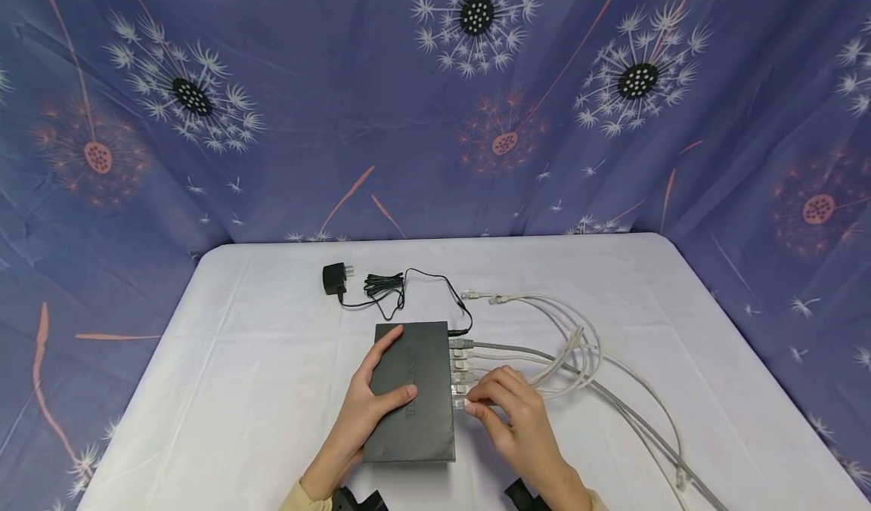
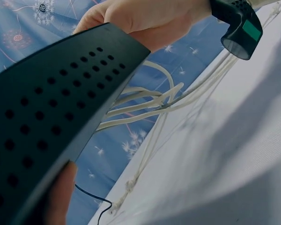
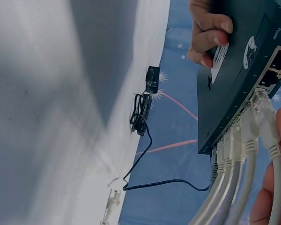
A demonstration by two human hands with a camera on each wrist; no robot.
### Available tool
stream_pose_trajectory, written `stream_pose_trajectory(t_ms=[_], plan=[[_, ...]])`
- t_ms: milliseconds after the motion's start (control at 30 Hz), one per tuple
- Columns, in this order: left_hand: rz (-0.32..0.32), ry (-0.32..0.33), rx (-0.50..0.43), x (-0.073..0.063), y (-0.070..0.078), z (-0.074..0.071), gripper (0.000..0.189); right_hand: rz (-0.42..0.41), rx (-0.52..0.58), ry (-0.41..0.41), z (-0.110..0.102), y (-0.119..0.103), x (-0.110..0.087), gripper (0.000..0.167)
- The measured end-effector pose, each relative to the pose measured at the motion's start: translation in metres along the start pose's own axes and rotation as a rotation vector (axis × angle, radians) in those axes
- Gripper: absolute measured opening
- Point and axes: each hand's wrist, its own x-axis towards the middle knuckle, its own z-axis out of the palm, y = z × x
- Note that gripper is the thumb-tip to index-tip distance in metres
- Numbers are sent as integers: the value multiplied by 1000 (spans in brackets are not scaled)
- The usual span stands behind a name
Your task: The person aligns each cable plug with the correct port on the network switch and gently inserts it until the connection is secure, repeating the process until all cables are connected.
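Observation:
My left hand (image 1: 357, 409) grips the dark network switch (image 1: 425, 439), thumb on top and fingers underneath, as the right wrist view shows. The switch is raised off the table. Several network cables (image 3: 234, 187) are plugged side by side along its right edge. With thumb and fingertips my right hand (image 1: 520, 424) pinches a grey network cable plug (image 3: 267, 124) at a port beside those plugs. Whether that plug is fully seated I cannot tell. Two open ports (image 3: 274, 68) lie beyond it. The left wrist view shows the switch's vented side (image 2: 61, 98).
A black power adapter (image 1: 334, 277) with a bundled cord (image 1: 384, 284) lies behind the switch; its cord runs to the switch's far corner. Loose cable plugs (image 1: 500, 299) lie to the back right. Cables (image 1: 633, 413) trail right across the white table (image 1: 224, 390). A patterned blue curtain (image 1: 367, 118) surrounds it.

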Motion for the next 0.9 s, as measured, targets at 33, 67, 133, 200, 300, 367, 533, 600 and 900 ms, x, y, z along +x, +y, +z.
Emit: stream_pose_trajectory(t_ms=[33,67,133,200,300,367,533,600,900], plan=[[-2,-4,2,0,0,0,75,2,5,5,0,0,0,21],[-4,-10,-4,0,0,1,75,9,13,6,0,1,0,20],[-10,-20,-10,0,1,2,75,24,30,5,1,1,-1,17],[-15,-24,-24,0,1,2,75,43,40,-1,1,0,-1,14],[-19,-19,-37,0,2,3,75,62,43,-1,1,-2,0,10],[-15,-14,-34,1,3,3,75,57,33,9,1,-2,1,9],[1,-5,12,5,8,3,74,30,2,41,1,0,6,9],[9,-10,26,7,11,2,74,36,-3,47,1,0,8,9],[16,-3,80,17,18,1,72,43,-32,72,2,0,18,15]])
